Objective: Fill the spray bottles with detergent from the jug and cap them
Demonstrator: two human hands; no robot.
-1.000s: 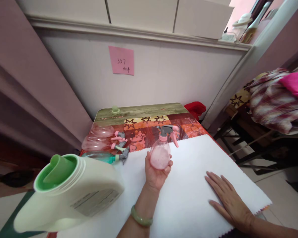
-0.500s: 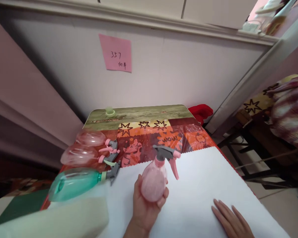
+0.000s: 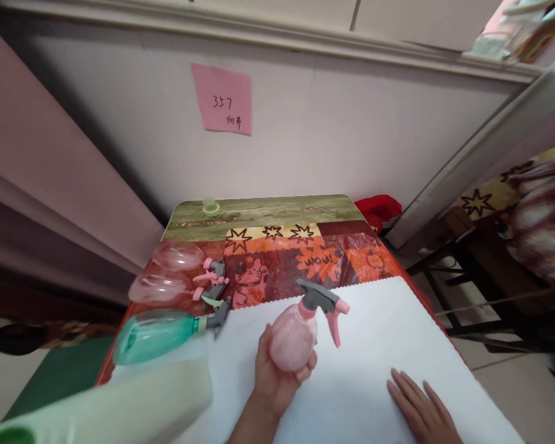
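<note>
My left hand [image 3: 280, 376] is wrapped round the body of a pink spray bottle [image 3: 292, 340], lifted over the white sheet. The bottle has a grey head and a pink trigger that points right, and it leans a little to the right. Flat on the white sheet [image 3: 361, 345], at the lower right, rests my right hand [image 3: 423, 404], fingers stretched and nothing in it. To the left lie two clear pink spray bottles [image 3: 178, 254] and a green spray bottle [image 3: 157, 336], their heads toward the middle.
A large pale green container [image 3: 134, 401] lies at the lower left, nearest me. A small light green cap [image 3: 210, 206] sits at the table's far left corner. Behind the table stands a white wall with a pink note [image 3: 226, 98]. At right are a dark stool [image 3: 448, 271] and a person's plaid sleeve [image 3: 546, 216].
The view has shifted slightly, so most things appear a little farther right. The left hand still holds the pink spray bottle; the right hand stays flat on the sheet.
</note>
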